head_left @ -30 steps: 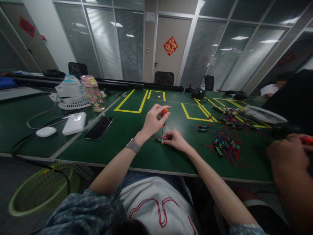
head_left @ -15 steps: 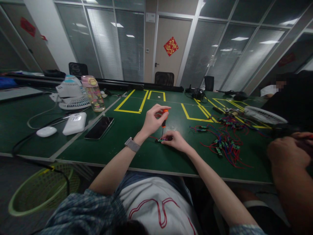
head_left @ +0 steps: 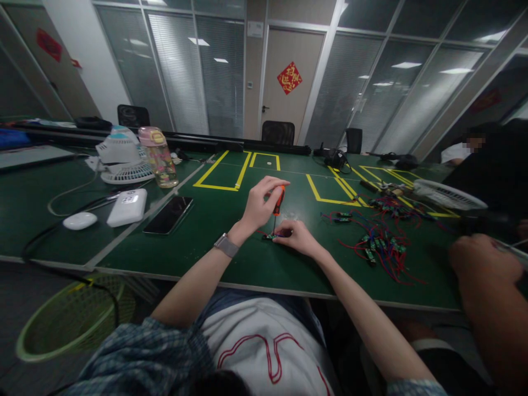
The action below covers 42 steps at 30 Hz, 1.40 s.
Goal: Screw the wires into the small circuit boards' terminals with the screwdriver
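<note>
My left hand (head_left: pixel 259 204) pinches the orange handle of a small screwdriver (head_left: pixel 277 208), held upright with its tip down on a small green circuit board (head_left: pixel 271 236). My right hand (head_left: pixel 295 236) presses down on that board and pins it to the green table (head_left: pixel 231 250); red wires trail from under its fingers. A watch sits on my left wrist (head_left: pixel 226 245).
A heap of boards with red and blue wires (head_left: pixel 377 236) lies to the right. A co-worker's hand (head_left: pixel 482 264) rests at the right edge. A phone (head_left: pixel 169 214), power bank (head_left: pixel 127 207), mouse (head_left: pixel 80 220), bottle (head_left: pixel 158 157) and fan (head_left: pixel 121 157) stand left; a green basket (head_left: pixel 61 324) sits below.
My left fingers have shifted on the screwdriver handle, which has turned slightly. The co-worker's hand at the right has dropped a little. My right hand stays put.
</note>
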Available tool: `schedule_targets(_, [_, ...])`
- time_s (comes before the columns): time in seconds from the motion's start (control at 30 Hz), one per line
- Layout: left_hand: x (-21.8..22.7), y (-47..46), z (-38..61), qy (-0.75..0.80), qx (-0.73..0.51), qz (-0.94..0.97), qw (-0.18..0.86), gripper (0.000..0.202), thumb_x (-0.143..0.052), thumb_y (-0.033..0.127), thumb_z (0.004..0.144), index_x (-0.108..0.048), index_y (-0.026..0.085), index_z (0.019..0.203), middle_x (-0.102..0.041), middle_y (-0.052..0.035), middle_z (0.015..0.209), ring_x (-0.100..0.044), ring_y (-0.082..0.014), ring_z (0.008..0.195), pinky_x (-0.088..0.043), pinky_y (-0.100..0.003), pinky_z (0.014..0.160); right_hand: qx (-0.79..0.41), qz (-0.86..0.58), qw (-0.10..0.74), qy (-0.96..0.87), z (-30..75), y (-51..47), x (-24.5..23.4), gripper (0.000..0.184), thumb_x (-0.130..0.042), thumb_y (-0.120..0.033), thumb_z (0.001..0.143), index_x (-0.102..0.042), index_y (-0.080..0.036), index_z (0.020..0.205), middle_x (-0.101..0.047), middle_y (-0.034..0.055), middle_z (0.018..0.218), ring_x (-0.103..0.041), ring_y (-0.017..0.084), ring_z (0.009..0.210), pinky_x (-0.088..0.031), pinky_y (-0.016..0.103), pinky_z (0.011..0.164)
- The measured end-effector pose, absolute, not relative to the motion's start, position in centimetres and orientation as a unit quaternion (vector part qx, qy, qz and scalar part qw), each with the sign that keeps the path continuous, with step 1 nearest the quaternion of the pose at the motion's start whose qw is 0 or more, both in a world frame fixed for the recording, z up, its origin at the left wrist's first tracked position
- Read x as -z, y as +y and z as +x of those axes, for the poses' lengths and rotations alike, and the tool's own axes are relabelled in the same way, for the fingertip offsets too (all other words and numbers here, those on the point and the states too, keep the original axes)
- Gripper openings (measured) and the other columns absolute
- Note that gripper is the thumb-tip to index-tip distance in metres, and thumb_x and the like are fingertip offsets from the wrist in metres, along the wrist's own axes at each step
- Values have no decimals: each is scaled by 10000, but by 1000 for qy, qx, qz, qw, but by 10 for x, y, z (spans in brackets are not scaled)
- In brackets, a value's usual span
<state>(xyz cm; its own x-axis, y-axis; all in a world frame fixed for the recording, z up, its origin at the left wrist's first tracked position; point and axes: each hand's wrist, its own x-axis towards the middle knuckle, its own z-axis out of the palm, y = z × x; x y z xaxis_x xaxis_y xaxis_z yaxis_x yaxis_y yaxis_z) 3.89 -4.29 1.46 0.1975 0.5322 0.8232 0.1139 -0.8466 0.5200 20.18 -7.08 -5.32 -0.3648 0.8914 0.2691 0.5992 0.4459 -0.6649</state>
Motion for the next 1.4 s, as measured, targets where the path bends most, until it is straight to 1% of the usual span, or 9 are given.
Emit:
schedule_targets(0.33, [-14,-44,41,197,-602,735,244,190,-558,213,920,-714,176,1022,-696,-63,984,-675,-130,849,-560,-220,690,-240,-469,309,-792,202,-70,54,96,-754,-171,727,-762,-144,818,-671,25,719,-564,124,633,-454,235,616])
schedule_targets(0.5, [-16,-43,41,210,-613,724,235,113,-639,187,859,-729,195,926,-591,-12,847,-596,-84,714,-523,-192,632,-245,-469,311,-789,202,-70,55,95,-758,-172,721,-762,-150,813,-666,22,718,-567,127,633,-452,238,618])
schedule_targets(0.67, [-15,-41,42,231,-622,714,225,72,-742,236,796,-721,203,857,-533,5,812,-568,-87,704,-512,-197,630,-248,-469,313,-788,202,-70,56,94,-749,-170,725,-760,-153,816,-665,22,727,-559,125,636,-452,239,618])
schedule_targets(0.77, [-14,-42,42,236,-611,726,211,79,-672,273,864,-708,206,885,-591,-16,874,-596,-107,775,-504,-197,634,-247,-465,310,-792,202,-70,56,101,-738,-180,735,-758,-150,829,-665,23,726,-554,125,637,-452,241,621])
schedule_targets(0.87, [-15,-44,40,235,-599,742,190,188,-517,242,953,-700,205,948,-664,-43,975,-634,-138,906,-516,-210,661,-247,-466,313,-790,202,-71,56,109,-733,-180,737,-757,-138,835,-665,28,727,-554,126,641,-449,244,624])
schedule_targets(0.97, [-13,-44,40,233,-592,741,217,240,-465,209,964,-700,197,1014,-700,-58,1037,-665,-154,956,-545,-232,705,-251,-469,316,-786,202,-71,57,113,-737,-176,733,-755,-125,833,-670,35,740,-558,128,645,-448,247,625])
schedule_targets(1.13, [-12,-44,43,200,-591,709,328,229,-532,257,939,-700,158,1058,-721,-98,1060,-712,-149,846,-587,-253,709,-250,-467,319,-786,203,-70,59,102,-736,-179,734,-750,-138,826,-670,28,740,-568,131,654,-446,245,622])
schedule_targets(1.27, [-15,-45,43,204,-598,704,325,197,-590,238,894,-719,153,1015,-728,-88,963,-682,-127,755,-564,-228,642,-250,-467,315,-787,203,-69,59,98,-731,-182,742,-745,-142,830,-659,21,729,-554,125,646,-440,240,616])
schedule_targets(1.4, [-16,-43,43,210,-606,709,294,130,-650,223,851,-733,187,945,-660,-35,872,-616,-95,689,-520,-196,588,-246,-465,307,-793,203,-69,58,107,-725,-192,750,-747,-144,843,-650,17,721,-544,124,645,-431,242,614])
